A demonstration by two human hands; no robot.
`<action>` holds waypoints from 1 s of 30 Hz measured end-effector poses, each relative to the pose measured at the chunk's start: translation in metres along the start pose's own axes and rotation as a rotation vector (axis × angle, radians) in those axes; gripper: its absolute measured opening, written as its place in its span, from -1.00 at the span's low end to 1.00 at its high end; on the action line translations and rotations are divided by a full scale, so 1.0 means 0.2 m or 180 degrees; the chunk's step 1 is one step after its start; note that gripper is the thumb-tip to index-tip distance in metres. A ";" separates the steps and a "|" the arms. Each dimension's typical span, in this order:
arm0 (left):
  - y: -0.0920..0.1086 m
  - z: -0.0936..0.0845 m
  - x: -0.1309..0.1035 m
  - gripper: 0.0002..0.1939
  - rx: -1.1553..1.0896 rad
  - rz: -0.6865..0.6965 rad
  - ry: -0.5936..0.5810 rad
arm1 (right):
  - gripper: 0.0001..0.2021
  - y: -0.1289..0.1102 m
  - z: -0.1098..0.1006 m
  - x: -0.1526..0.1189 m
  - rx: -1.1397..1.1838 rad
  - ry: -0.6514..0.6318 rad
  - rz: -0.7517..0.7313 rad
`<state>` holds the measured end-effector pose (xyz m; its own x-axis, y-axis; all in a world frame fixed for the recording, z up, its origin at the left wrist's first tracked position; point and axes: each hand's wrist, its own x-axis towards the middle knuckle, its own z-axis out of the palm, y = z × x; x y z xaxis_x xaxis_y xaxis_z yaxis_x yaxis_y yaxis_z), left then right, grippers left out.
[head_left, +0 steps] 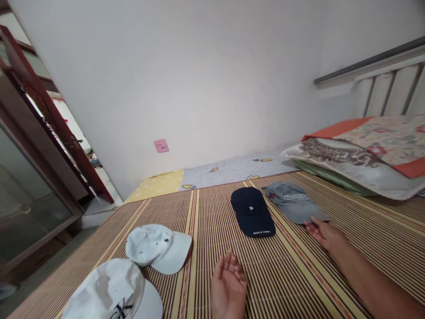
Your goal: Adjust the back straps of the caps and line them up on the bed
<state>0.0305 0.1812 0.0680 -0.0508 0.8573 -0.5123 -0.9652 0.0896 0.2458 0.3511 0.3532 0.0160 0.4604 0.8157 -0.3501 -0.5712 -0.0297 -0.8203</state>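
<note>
A grey cap (294, 201) lies on the striped mat (212, 212), its brim toward me. My right hand (320, 230) pinches the edge of that brim. Just left of it rests a navy cap (253, 212) with small white lettering. My left hand (229, 281) is palm up below the navy cap, fingers slightly curled and apart, holding nothing. On the left side of the mat are a pale cap (157, 246) with a small dark logo and, nearer me, a white cap (113, 288) with black letters, partly cut off by the frame.
Stacked pillows (358, 164) with an orange-edged floral cover lie at the right, by a white slatted headboard (392, 91). A pink note (161, 145) is stuck to the wall. Yellow and checked cloth borders the mat's far edge. A dark red door frame stands at the left.
</note>
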 end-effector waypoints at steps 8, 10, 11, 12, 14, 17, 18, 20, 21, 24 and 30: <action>0.02 -0.01 -0.01 -0.67 -0.0075 0.0174 -0.0062 | -0.90 0.21 -0.02 -0.46 -0.0321 -0.0710 0.0918; 0.01 0.01 -0.03 -0.67 -0.0049 0.0101 0.0010 | -0.87 0.31 0.05 -0.55 -0.0239 -0.1119 0.1085; 0.01 0.01 -0.04 -0.67 -0.0044 0.0065 0.0028 | -0.85 0.35 0.09 -0.57 -0.0165 -0.1230 0.1118; 0.01 0.02 -0.04 -0.67 -0.0049 0.0042 0.0033 | -0.84 0.38 0.14 -0.57 -0.0083 -0.1276 0.1123; 0.02 0.01 -0.04 -0.67 -0.0064 0.0038 0.0034 | -0.80 0.42 0.23 -0.55 0.0041 -0.1244 0.1084; 0.02 -0.01 -0.01 -0.70 -0.0079 0.0073 0.0022 | -0.76 0.44 0.33 -0.46 0.0140 -0.1080 0.1000; 0.02 -0.01 -0.01 -0.71 -0.0083 0.0068 0.0022 | -0.78 0.44 0.35 -0.43 0.0158 -0.1025 0.0987; 0.02 0.00 0.00 -0.73 -0.0071 0.0039 0.0071 | -0.86 0.44 0.38 -0.38 0.0187 -0.0918 0.0992; 0.01 0.01 -0.01 -0.74 -0.0054 0.0032 0.0103 | -0.91 0.44 0.39 -0.36 0.0203 -0.0857 0.1006; 0.00 0.03 -0.03 -0.76 -0.0003 0.0098 0.0174 | -0.94 0.44 0.41 -0.31 0.0268 -0.0666 0.1066; -0.01 0.03 -0.05 -0.74 0.0014 0.0154 0.0110 | -0.92 0.43 0.38 -0.29 0.0380 -0.0600 0.1118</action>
<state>0.0346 0.1748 0.0781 -0.1062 0.8428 -0.5277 -0.9602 0.0509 0.2746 0.2237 0.3464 0.0006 0.0975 0.8598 -0.5012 -0.7513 -0.2667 -0.6037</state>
